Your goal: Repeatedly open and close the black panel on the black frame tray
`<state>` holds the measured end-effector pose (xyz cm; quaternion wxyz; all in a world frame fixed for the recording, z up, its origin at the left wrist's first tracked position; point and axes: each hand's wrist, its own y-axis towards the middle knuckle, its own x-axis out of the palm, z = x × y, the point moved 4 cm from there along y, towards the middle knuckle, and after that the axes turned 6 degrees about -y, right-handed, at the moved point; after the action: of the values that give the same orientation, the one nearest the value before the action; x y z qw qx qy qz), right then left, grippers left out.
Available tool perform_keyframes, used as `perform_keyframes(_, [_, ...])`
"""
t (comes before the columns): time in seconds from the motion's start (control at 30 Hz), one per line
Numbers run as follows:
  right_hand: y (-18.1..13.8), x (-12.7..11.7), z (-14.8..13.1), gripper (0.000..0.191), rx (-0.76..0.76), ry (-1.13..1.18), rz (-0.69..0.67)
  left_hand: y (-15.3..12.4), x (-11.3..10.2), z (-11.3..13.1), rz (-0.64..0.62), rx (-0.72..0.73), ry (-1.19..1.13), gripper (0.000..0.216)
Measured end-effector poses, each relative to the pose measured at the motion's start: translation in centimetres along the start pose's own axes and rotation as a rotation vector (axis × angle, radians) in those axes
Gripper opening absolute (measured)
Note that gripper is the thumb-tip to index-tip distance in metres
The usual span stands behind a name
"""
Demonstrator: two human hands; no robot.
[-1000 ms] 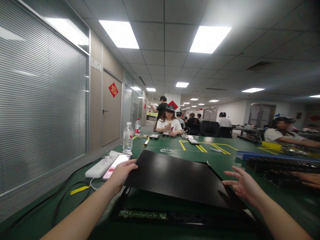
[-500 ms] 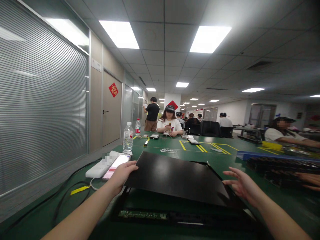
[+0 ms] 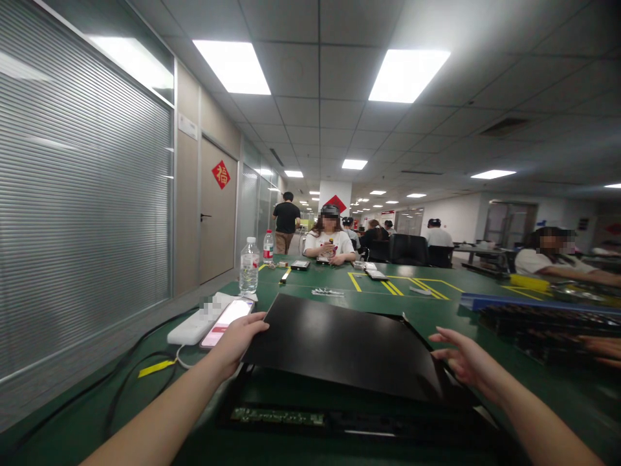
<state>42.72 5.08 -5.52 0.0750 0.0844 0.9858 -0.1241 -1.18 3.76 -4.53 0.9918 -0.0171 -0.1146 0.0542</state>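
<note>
A large flat black panel (image 3: pixel 339 343) is tilted up over a dark frame with a green circuit strip (image 3: pixel 276 416) on the green table (image 3: pixel 436 310). My left hand (image 3: pixel 237 340) grips the panel's left edge, thumb on top. At the panel's right corner, my right hand (image 3: pixel 463 359) has its fingers spread and curved; whether they touch the panel I cannot tell.
A phone (image 3: pixel 227 321) lies on a white power bank (image 3: pixel 194 327) left of the panel, with black cables (image 3: pixel 126 382) trailing off. Two water bottles (image 3: pixel 249 266) stand behind. Black trays (image 3: pixel 538 323) and another person's hand (image 3: pixel 604 349) are at right. People sit across the table; one walks away.
My right hand has shifted slightly closer to the panel's right corner. The standing person in black has turned and walked farther down the corridor. My left hand has stayed put.
</note>
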Motion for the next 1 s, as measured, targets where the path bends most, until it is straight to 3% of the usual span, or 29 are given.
perform_keyframes(0.37, [0.7,-0.1,0.1,0.041,-0.096,-0.194,0.077,1.3,-0.5,-2.3,-0.057,-0.039,0.013,0.036])
perform_keyframes(0.73, [0.9,0.4,-0.2,0.027,-0.208,-0.494,0.179,1.8,-0.9,-2.6,-0.045,0.019,0.115,0.032])
perform_keyframes(1.0, [2.0,-0.3,0.7,0.028,-0.263,-0.548,0.185,2.0,-1.1,-2.7,-0.022,0.048,0.169,0.032])
